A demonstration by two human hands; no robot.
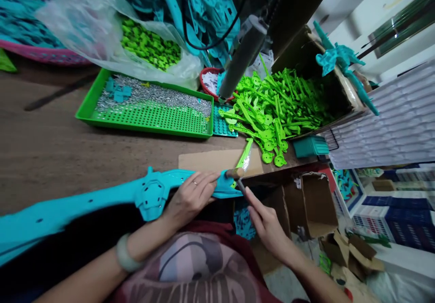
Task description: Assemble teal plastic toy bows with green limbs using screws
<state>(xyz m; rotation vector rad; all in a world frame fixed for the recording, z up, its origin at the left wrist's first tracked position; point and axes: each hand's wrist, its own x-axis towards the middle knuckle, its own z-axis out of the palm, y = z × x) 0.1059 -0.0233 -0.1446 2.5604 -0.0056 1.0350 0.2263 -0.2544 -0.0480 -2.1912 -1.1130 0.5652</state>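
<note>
A long turquoise plastic part (98,198), shaped like a toy gun body with an octagonal boss, lies along the table's near edge. My left hand (192,196) is closed over it near its right end, fingers together. A ring and a pale bangle are on that arm. My right hand (267,223) is closed on the dark handle of a small hammer (234,173), its forefinger stretched along the handle. The hammer's tan, round head is at the part's right tip; whether they touch I cannot tell. A bit of lime green shows inside that tip.
A green tray (146,119) holds small metal pieces. Lime-green levers (268,117) spill from a cardboard box (346,85). A grey cylindrical tool (243,56) hangs above. One green lever (244,153) lies on a cardboard sheet (204,158). Behind are a plastic bag (88,17) and pink basket (50,56).
</note>
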